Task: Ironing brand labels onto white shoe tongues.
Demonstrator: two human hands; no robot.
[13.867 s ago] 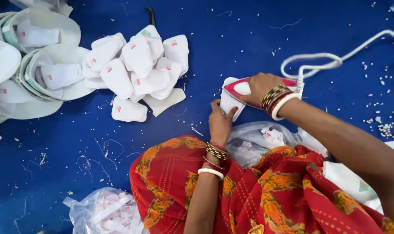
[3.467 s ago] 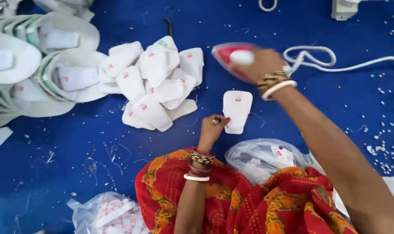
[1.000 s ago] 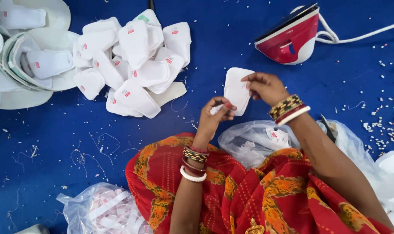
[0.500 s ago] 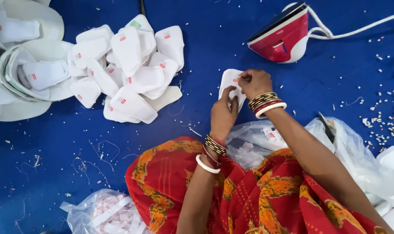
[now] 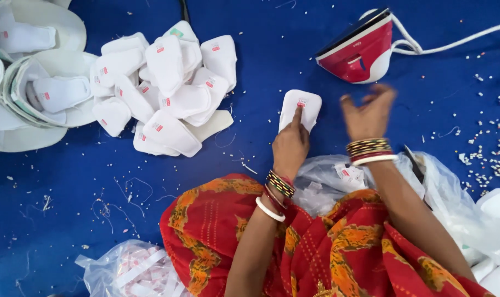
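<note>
Left hand [image 5: 290,147] pins the white pad [image 5: 300,109] with one extended fingertip; pad's long axis points away. Right hand [image 5: 369,114] hovers just beside, fingers loosely spread, empty.

Left hand [image 5: 290,147] pointing down; right hand [image 5: 368,113] raised, open.

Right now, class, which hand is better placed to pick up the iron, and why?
Probably the right hand: it is raised and free, close below the red iron. The left hand is pressing a finger on the white pad.
</note>
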